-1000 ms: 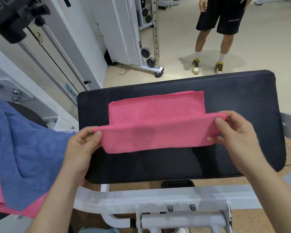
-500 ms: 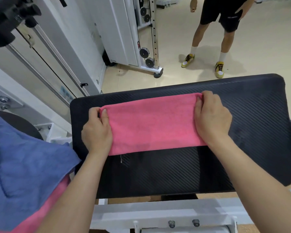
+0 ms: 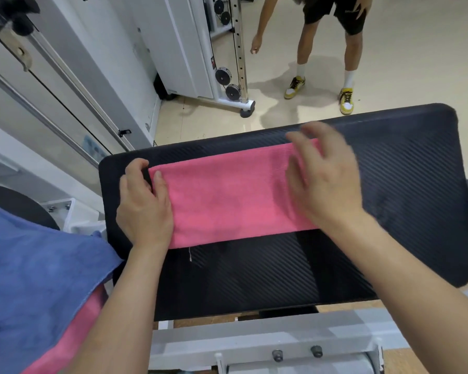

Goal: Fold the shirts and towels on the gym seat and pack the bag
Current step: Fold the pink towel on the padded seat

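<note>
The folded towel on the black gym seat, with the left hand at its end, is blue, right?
Not quite: the head view shows the folded towel on the black gym seat, with the left hand at its end, is pink. The blue cloth lies off to the left.

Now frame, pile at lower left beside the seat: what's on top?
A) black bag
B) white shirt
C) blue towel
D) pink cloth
C: the blue towel lies over a pink cloth whose edge shows beneath it, left of the seat, where the left hand pinches the end of the folded pink towel.
</note>
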